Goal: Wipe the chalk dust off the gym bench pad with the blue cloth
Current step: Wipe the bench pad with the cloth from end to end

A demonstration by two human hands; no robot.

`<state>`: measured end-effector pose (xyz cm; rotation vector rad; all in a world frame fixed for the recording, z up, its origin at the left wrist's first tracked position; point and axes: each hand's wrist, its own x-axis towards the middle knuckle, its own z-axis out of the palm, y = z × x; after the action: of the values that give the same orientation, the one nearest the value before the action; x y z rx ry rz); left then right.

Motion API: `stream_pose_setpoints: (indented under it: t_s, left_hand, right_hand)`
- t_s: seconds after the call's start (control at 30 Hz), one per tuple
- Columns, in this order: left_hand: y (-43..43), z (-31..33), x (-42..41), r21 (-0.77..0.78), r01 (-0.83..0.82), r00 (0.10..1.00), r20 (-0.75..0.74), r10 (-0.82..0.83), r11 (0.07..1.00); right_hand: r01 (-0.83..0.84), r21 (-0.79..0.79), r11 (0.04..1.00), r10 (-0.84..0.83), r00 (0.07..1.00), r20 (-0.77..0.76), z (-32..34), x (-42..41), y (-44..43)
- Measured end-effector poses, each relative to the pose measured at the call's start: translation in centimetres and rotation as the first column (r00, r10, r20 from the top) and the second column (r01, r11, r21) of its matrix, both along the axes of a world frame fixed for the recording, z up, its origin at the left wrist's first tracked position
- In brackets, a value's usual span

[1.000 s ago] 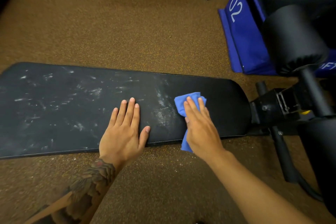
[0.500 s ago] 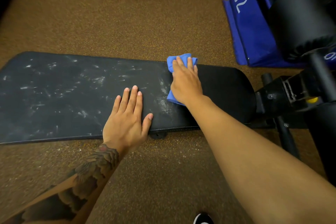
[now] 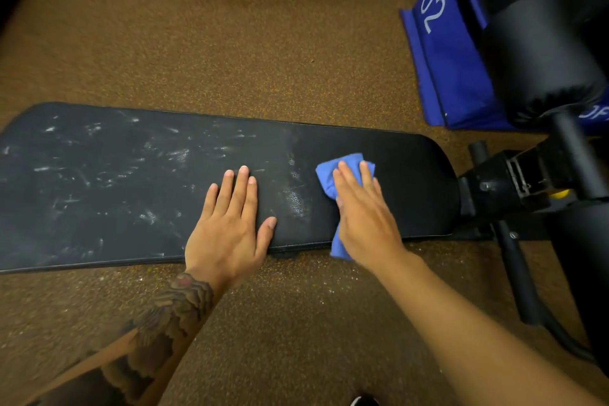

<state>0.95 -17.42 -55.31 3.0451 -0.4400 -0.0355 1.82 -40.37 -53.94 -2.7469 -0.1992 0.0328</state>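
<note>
Head view: right hand (image 3: 364,221) presses flat on blue cloth (image 3: 329,181) atop dusty bench pad (image 3: 115,191); left hand (image 3: 229,224) rests flat, holding nothing.

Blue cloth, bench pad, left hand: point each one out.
blue cloth (image 3: 325,177): head view, bunched fold at its left edge.
bench pad (image 3: 413,181): head view, clean patch near its rounded end.
left hand (image 3: 227,231): head view, back of the hand.

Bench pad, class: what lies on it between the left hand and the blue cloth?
In the head view, only a strip of bench pad smeared with chalk dust lies between the left hand and the blue cloth; no other object.
</note>
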Motion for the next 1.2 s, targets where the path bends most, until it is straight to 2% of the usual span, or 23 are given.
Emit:
stream_pose_setpoints:
  t_s: [0.17, 0.3, 0.43, 0.6, 0.77, 1.03, 1.2]
  left_hand:
    - [0.0, 0.0, 0.0, -0.005, 0.003, 1.000, 0.006, -0.003, 1.000]
    - [0.1, -0.1, 0.1, 0.002, 0.006, 1.000, 0.012, -0.006, 1.000]
    - [0.0, -0.1, 0.0, -0.003, 0.006, 1.000, 0.005, -0.006, 1.000]
    - [-0.1, -0.2, 0.0, -0.014, 0.011, 1.000, 0.008, -0.011, 1.000]
    - [0.1, -0.1, -0.1, -0.014, 0.011, 1.000, 0.015, -0.011, 1.000]
    - [0.0, -0.2, 0.0, -0.016, 0.010, 1.000, 0.022, -0.010, 1.000]
    - [0.0, -0.1, -0.1, -0.021, -0.004, 1.000, 0.016, 0.005, 1.000]
  right_hand:
    - [0.099, -0.055, 0.994, -0.099, 0.995, -0.005, 0.5, 8.3, 2.4]
    - [0.076, -0.074, 0.994, -0.077, 0.997, -0.016, 0.7, 11.0, 5.3]
    - [0.012, -0.040, 0.999, -0.013, 1.000, -0.028, 0.9, 8.6, 7.0]
    - [0.019, 0.051, 0.999, -0.019, 1.000, -0.001, 1.1, -0.1, 7.3]
    - [-0.008, 0.036, 0.999, 0.007, 1.000, 0.011, 0.7, -5.6, 4.5]
    - [0.200, -0.076, 0.977, -0.203, 0.979, -0.021, 1.0, 3.8, 3.8]
    - [0.187, -0.084, 0.979, -0.190, 0.981, -0.026, 1.3, 4.5, 5.8]
